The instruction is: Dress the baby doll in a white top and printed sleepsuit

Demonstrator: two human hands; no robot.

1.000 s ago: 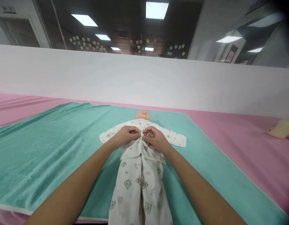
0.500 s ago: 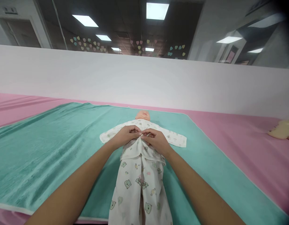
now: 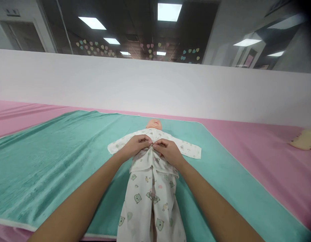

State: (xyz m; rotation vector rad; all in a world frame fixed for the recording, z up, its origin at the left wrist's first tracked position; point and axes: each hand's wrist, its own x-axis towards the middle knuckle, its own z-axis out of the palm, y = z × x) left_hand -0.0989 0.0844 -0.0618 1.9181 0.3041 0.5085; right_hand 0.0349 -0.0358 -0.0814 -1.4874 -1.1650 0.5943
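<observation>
A baby doll (image 3: 154, 124) lies on its back, head at the far end, dressed in a white printed shirt (image 3: 141, 165) and matching trousers (image 3: 151, 198) with green bear faces. At the middle of its chest, my left hand (image 3: 138, 145) pinches the front edge of the shirt. Facing it, my right hand (image 3: 167, 149) pinches the shirt's front too, and the fingertips of both hands almost meet. Whatever fastener may be between the fingers is too small to make out. Both sleeves of the shirt stretch out sideways.
Under the doll is a teal blanket (image 3: 56, 161) with a pale edge, spread over a pink cloth (image 3: 261, 151). A low white wall (image 3: 145, 87) runs behind, with dark glass above. A pale yellowish object (image 3: 304, 139) is partly in view at the right edge.
Almost nothing differs. My fingertips have shifted slightly at the shirt's front; the doll and its clothes stay in place.
</observation>
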